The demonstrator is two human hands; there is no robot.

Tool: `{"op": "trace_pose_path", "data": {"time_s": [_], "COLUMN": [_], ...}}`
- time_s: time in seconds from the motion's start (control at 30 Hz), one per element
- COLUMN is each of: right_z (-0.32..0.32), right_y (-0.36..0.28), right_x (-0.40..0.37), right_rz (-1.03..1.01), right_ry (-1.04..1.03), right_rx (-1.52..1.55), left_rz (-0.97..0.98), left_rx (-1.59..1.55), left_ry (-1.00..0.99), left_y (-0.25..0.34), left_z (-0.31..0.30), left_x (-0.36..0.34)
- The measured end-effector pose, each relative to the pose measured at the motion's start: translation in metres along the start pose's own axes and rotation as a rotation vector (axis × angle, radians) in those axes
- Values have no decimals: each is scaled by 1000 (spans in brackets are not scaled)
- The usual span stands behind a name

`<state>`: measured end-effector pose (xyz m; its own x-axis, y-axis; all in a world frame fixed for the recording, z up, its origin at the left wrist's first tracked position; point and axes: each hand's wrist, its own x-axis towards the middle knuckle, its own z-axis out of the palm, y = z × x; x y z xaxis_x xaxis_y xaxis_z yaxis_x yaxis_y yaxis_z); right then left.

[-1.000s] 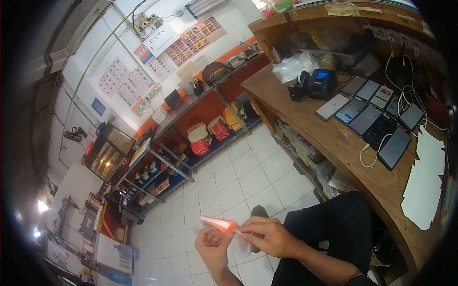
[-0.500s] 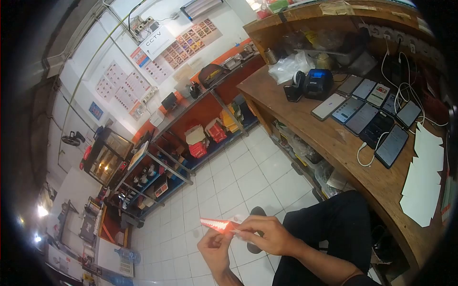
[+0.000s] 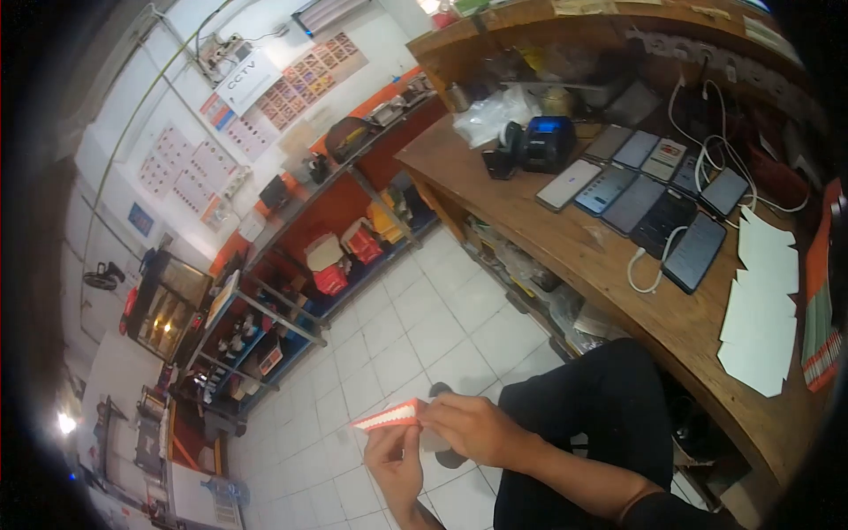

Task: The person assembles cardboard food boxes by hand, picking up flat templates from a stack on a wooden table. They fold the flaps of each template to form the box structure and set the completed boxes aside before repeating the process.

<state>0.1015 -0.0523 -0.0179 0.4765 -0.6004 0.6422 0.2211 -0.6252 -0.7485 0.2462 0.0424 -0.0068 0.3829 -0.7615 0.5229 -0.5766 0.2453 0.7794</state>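
Note:
A small red-orange folded card piece (image 3: 389,414) with a white zigzag edge is held up over the floor, in front of my knees. My left hand (image 3: 394,459) pinches it from below, thumb and fingers closed on it. At its right end the fingers of my right hand (image 3: 473,427) are pressed together on the same piece. The exact fingertip contact on that side is too small to make out.
On the wooden desk (image 3: 495,190) at the right lie several phones (image 3: 632,205), white cables, a black printer (image 3: 548,143), a white card sheet (image 3: 763,300) and a stack of orange-edged cards (image 3: 821,291). Metal shelving (image 3: 331,190) stands along the wall; tiled floor lies below.
The view has turned to the right, so the desk shows further left. The red-orange piece has tilted, its left end now lower, with both hands still on it.

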Motion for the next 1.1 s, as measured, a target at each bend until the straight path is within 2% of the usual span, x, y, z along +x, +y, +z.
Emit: {"op": "trace_pose_path", "data": {"time_s": [0.07, 0.13, 0.17, 0.2, 0.27, 0.3, 0.37, 0.4, 0.47, 0.53, 0.6, 0.67, 0.7, 0.77, 0.8, 0.87, 0.93, 1.0, 1.03, 1.07, 1.1], "right_z": [4, 7, 7, 2, -8, -6, 1, -1, 1, -10, -34, -59, -62, -85, -90, -114, -150, -167, -180, -181, -206], "right_y": [0, 1, 6, 6, 3, -2, -11, -6, 12, 17, 10, 3, -7, 1, 12, 19, 45, 44, 38, 37, 40], "right_x": [0, -2, -2, 0, 7, 8, 7, 1, -4, -2, 0, -7, -13, -42, -64, -79, -136, -133, -122, -122, -124], "right_rz": [-3, -71, -139, -109, -292, -259, -135, -106, -116, -21, 178, 395, 367, 453, 435, 497, 538, 630, 739, 707, 772], "right_ry": [71, 74, 23, 37, 137, 144, 335, 318, -23, -30, -150, -202, -83, -60, 101, -78, 155, 40, -13, -24, -111], "right_rx": [-17, -51, -92, -122, -107, -135, -289, -293, -388, -275, -69, -127, -129, -182, -196, 24, -278, 22, 152, 360, 197], "left_rz": [6, -74, -95, -135, -187, -211, -109, -142, -174, 33, 27, -52, -147, -347, -420, -258, -338, -217, -207, -210, -202], "left_rx": [50, -117, -137, -197, -253, -276, -278, -284, -18, 250, 145, -110, -220, -597, -713, -848, -919, -757, -732, -724, -710], "left_ry": [-51, 67, 92, 57, 155, 125, 23, 23, 61, 194, 260, 316, 192, -126, -272, -244, -406, -408, -419, -391, -393], "left_y": [1, 3, -1, -1, -3, -2, 0, -1, 0, 10, 19, 21, 16, 0, 2, 2, 10, 6, 6, 6, 6], "left_z": [2, 11, 9, 3, 2, 2, 4, 10, 20, 37, 37, 35, 32, 44, 53, 79, 78, 93, 94, 95, 98], "left_x": [-1, 0, 0, 2, -1, 0, -2, -4, -4, -5, -7, -9, -11, -22, -23, -32, -32, -36, -36, -39, -43]}}
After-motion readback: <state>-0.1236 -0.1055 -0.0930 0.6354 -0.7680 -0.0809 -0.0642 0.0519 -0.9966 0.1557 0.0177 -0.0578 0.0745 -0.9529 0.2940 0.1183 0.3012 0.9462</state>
